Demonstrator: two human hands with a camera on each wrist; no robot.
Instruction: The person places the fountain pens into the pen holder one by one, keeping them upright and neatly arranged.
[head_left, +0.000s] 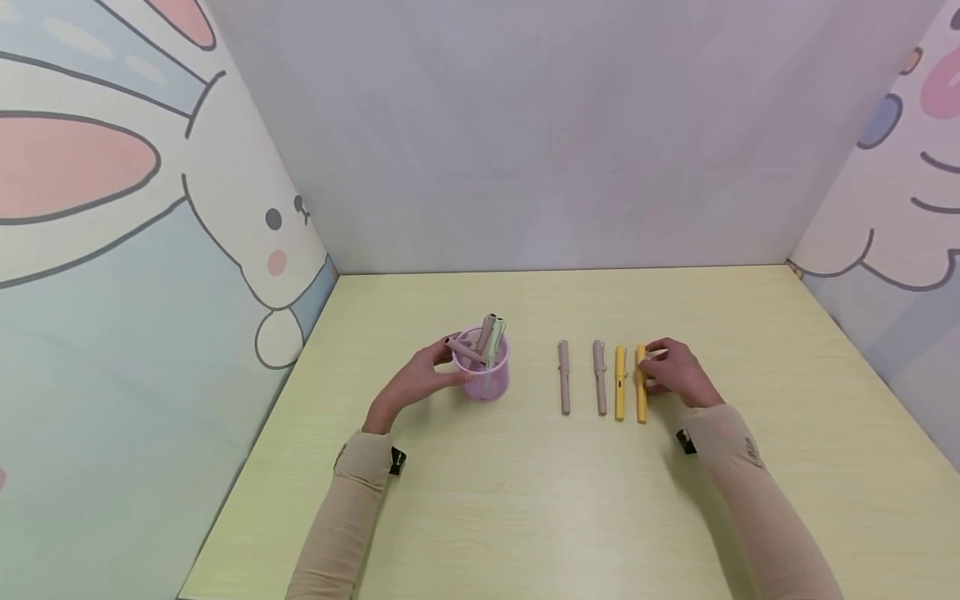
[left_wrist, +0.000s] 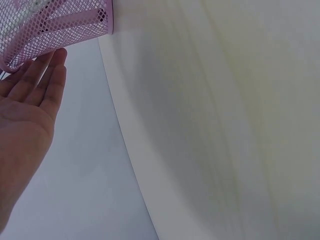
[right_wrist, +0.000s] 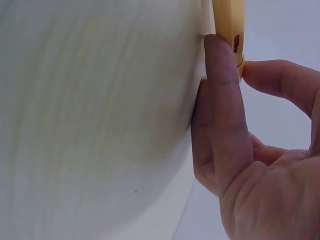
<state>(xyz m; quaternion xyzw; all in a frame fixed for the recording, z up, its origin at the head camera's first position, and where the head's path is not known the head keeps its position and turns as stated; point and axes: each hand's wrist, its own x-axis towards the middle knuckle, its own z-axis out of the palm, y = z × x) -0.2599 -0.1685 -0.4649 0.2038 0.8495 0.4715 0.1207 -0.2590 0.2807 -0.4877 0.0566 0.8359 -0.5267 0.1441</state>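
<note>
A pink mesh pen holder [head_left: 487, 386] stands on the table with several pens inside, some greyish-pink and one pale green. My left hand [head_left: 420, 377] holds it from the left, thumb at the front and fingers round the back; in the left wrist view the fingers [left_wrist: 52, 82] touch the mesh. To its right, two greyish-pink pens [head_left: 565, 379] and two yellow pens [head_left: 620, 383] lie in a row. My right hand [head_left: 677, 372] pinches the rightmost yellow pen [right_wrist: 229, 20] between thumb and fingers, as the right wrist view shows.
The pale wooden table [head_left: 487, 517] meets a plain back wall [head_left: 555, 150]. Side walls with cartoon rabbit drawings [head_left: 247, 208] border it left and right.
</note>
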